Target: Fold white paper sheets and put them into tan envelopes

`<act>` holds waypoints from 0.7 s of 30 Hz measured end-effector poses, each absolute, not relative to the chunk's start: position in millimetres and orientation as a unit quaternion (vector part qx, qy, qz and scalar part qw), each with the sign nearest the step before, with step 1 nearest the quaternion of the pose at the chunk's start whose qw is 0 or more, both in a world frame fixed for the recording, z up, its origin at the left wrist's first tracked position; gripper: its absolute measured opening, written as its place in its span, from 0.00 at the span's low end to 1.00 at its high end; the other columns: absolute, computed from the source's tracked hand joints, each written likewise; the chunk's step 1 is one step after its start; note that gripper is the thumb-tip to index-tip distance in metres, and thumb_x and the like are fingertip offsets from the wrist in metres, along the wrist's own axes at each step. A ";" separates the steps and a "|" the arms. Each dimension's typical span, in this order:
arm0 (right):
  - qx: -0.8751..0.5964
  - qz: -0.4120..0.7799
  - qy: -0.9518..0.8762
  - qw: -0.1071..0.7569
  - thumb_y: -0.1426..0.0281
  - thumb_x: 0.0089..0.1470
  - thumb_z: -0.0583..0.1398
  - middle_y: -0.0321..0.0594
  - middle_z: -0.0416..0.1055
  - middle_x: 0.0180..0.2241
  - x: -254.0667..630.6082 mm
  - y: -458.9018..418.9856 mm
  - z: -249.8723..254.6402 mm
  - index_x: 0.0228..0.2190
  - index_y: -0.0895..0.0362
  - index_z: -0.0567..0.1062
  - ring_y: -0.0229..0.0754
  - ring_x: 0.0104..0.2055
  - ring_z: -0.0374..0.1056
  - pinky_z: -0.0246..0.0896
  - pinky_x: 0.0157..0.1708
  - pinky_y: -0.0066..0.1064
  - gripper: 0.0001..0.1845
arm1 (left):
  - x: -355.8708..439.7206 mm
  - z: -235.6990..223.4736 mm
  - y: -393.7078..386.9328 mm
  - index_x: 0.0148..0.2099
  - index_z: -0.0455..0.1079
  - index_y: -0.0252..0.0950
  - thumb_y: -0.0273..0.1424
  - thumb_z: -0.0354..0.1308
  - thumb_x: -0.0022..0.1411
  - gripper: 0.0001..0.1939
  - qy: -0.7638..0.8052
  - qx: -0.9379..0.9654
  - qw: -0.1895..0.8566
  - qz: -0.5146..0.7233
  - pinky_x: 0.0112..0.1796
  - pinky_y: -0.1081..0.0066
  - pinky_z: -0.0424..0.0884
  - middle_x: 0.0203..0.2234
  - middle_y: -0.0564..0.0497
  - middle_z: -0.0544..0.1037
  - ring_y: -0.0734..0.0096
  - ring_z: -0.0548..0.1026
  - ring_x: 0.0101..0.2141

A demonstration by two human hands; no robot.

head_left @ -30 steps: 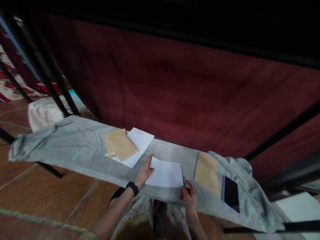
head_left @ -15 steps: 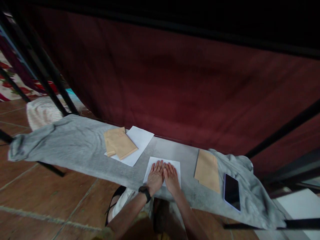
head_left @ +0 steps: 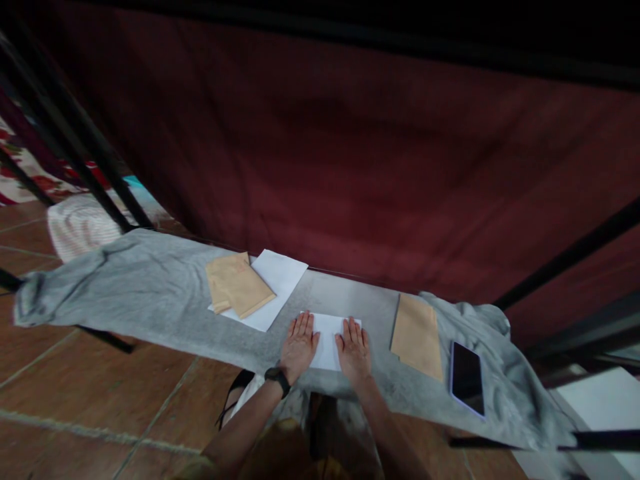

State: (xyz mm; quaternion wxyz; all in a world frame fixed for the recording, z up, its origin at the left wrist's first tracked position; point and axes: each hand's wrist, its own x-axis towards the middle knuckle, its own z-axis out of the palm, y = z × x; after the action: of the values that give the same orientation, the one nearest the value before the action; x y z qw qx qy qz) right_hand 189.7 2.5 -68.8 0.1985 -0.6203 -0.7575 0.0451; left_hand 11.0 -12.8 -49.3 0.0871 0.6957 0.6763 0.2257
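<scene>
A small white sheet of paper [head_left: 327, 341], perhaps folded, lies on the grey cloth in front of me. My left hand [head_left: 299, 345], with a dark watch [head_left: 278, 381] at its wrist, rests flat over the sheet's left edge. Over the right edge my right hand [head_left: 354, 348] lies flat too, fingers stretched out. Bare paper shows between the two hands. Left of them, brown envelopes [head_left: 245, 288] partly cover larger white sheets [head_left: 281, 272]. More brown envelopes [head_left: 417, 336] sit to the right of my right hand.
Grey cloth [head_left: 150, 287] covers the narrow bench. A phone [head_left: 467, 377] lies near its right end. Behind the bench hangs a dark red curtain [head_left: 350, 167], with black metal bars [head_left: 575, 253] at both sides. Tiled floor [head_left: 165, 400] shows below.
My hands have slid apart, from close together at the paper's middle to its left and right edges. The paper stays in place.
</scene>
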 end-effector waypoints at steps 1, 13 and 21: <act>-0.623 0.049 -0.757 0.194 0.62 0.69 0.46 0.50 0.53 0.70 190.7 2.3 -68.0 0.67 0.58 0.62 0.49 0.72 0.51 0.41 0.69 0.49 0.30 | 12.9 -48.2 -14.6 0.70 0.57 0.24 0.36 0.43 0.71 0.31 0.678 0.693 0.085 0.230 0.69 0.51 0.44 0.69 0.34 0.58 0.52 0.53 0.70; -0.627 0.073 -0.740 0.234 0.64 0.66 0.47 0.53 0.57 0.69 196.3 -3.8 -61.1 0.65 0.62 0.64 0.50 0.71 0.53 0.45 0.68 0.50 0.31 | 21.6 -45.3 -51.6 0.71 0.58 0.36 0.42 0.48 0.72 0.30 0.597 0.758 0.132 0.228 0.69 0.49 0.44 0.70 0.42 0.57 0.56 0.54 0.70; -0.698 0.146 -0.607 0.351 0.64 0.59 0.53 0.60 0.77 0.47 227.2 -14.2 -49.1 0.51 0.62 0.75 0.55 0.45 0.76 0.68 0.46 0.44 0.24 | 19.0 -42.5 -56.1 0.71 0.58 0.38 0.46 0.51 0.70 0.33 0.604 0.748 0.140 0.237 0.69 0.47 0.43 0.70 0.41 0.57 0.53 0.54 0.70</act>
State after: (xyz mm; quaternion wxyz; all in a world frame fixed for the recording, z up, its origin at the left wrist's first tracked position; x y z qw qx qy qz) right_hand 227.2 -14.2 -49.1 0.3510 -0.6982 -0.6066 0.1464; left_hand 19.0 -56.1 -42.5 0.1396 0.7475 0.6044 0.2374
